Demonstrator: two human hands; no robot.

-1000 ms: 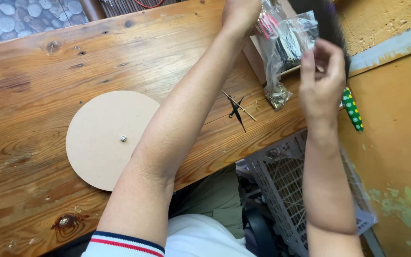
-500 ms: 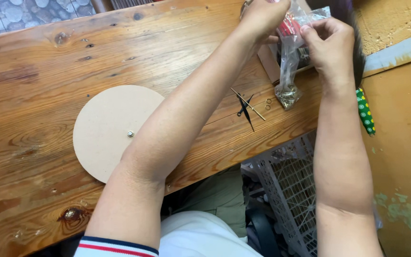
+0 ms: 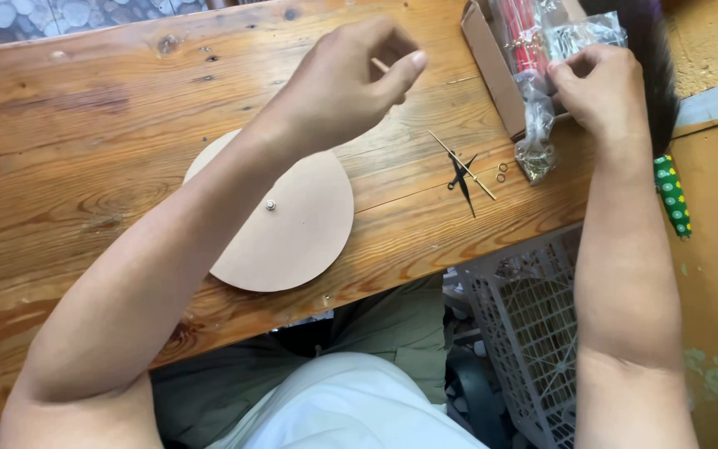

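My left hand [image 3: 346, 87] hovers over the wooden table [image 3: 85, 150], thumb and forefinger pinched on a small thin pale piece. Just below it lies a round brown board disc [image 3: 292, 241] with a small metal shaft [image 3: 270, 204] at its centre. To the right, thin black and gold clock hands [image 3: 463, 170] lie on the table, with two small rings [image 3: 502, 171] beside them. My right hand [image 3: 600, 87] grips clear plastic bags [image 3: 575, 33] at an open cardboard box [image 3: 484, 66]. One bag of small metal parts [image 3: 533, 150] hangs over the box's edge.
A grey plastic crate [image 3: 533, 324] stands under the table's front edge on the right. A green dotted stick [image 3: 673, 195] and a dark bushy brush [image 3: 650, 50] lie beside the box. Orange floor lies to the right.
My left hand has drawn back from the box towards the disc with its fingers pinched. My right hand stays at the bags. The view has shifted right.
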